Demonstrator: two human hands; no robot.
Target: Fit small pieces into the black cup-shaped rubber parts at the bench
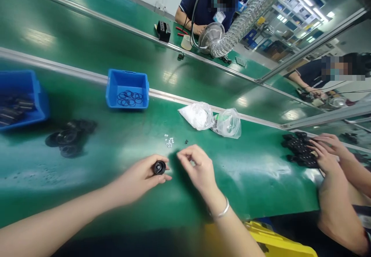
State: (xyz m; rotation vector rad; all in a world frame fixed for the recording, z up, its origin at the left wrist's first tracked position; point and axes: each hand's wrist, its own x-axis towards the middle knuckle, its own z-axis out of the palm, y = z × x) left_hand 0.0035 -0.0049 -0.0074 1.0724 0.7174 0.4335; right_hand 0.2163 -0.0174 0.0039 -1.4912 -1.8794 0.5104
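- The left hand [136, 181] has its grip closed partway around a black cup [159, 167], thumb on one side and fingers on the other, open end towards the camera; the cup could slip or tip if that hold loosens.
- The right hand [201, 168] is just beside it, grip nearly closed, thumb and forefinger curled close together; I cannot tell whether they pinch anything. A tiny piece there could drop unnoticed.
- The white pieces [169, 142] and small dark pieces [186, 142] lie loose on the green tabletop [116, 133], near the right hand; a brushing finger or wrist could scatter or mix them.
- The dark ones are few and low in contrast, so one could easily be missed.
- The bracelet [224, 207] might catch on something if the wrist dips low.
- The black rings [130, 98] overlap in the blue bin [127, 80], so lifting one could drag others along.
- The larger bin [40, 94] is cut off by the left edge, and its dark contents blur together, as do the round black parts [68, 137] beside it.
- The plastic bags [199, 116] mostly hide what they hold.
- The inside of the cup is too small to read clearly.
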